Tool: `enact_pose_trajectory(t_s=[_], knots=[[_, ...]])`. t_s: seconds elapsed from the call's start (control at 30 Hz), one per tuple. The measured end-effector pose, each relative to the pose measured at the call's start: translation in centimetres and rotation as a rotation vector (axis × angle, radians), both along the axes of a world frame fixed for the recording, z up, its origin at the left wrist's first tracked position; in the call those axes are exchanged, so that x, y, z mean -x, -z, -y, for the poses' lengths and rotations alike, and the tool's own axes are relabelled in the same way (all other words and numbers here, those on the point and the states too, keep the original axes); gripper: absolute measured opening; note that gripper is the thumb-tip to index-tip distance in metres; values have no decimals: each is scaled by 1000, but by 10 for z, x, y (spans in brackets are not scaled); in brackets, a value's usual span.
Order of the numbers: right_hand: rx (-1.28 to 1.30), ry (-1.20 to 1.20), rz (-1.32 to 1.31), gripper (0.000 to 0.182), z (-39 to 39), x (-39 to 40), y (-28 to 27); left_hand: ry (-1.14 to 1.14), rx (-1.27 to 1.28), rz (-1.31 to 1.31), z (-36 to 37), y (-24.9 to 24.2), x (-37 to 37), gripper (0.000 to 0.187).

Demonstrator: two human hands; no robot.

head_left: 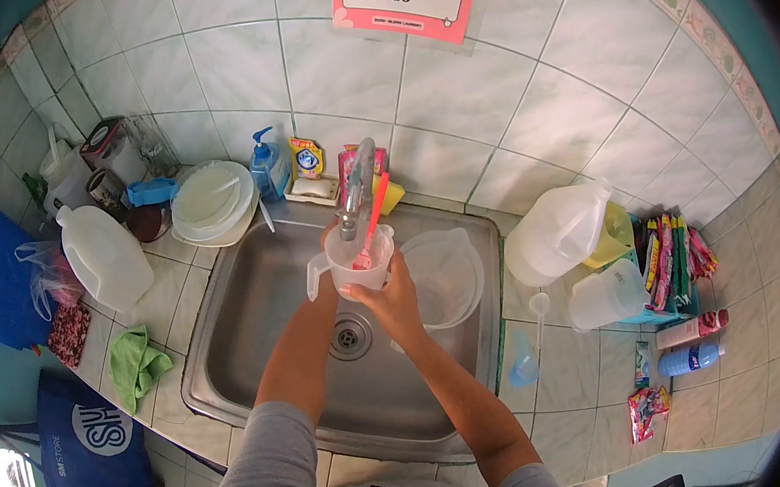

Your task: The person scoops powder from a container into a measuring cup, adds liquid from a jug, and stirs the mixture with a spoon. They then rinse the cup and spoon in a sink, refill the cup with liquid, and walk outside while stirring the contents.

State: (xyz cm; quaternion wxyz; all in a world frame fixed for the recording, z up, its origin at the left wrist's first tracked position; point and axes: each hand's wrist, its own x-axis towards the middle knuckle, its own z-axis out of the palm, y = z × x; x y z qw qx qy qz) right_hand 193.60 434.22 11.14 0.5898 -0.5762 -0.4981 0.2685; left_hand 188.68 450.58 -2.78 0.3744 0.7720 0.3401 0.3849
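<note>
Right hand has its grip closed round the clear jug under the tap, over the sink. Left hand sits behind the jug, grip state not determinable. Recommend keeping the jug upright and centred beneath the spout, pink brush inside

Two jugs — one sink.

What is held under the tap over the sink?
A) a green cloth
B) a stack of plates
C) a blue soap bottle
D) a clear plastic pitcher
D: the right hand grips a clear pitcher just below the tap, over the sink; an orange-handled utensil stands inside it.
</note>
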Motion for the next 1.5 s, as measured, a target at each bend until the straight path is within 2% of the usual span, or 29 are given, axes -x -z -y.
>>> enact_pose_trajectory(t_s=[1.5], knots=[[36,9,20,70,1,0,-8,-12,-2,0,7,-1,0,41]])
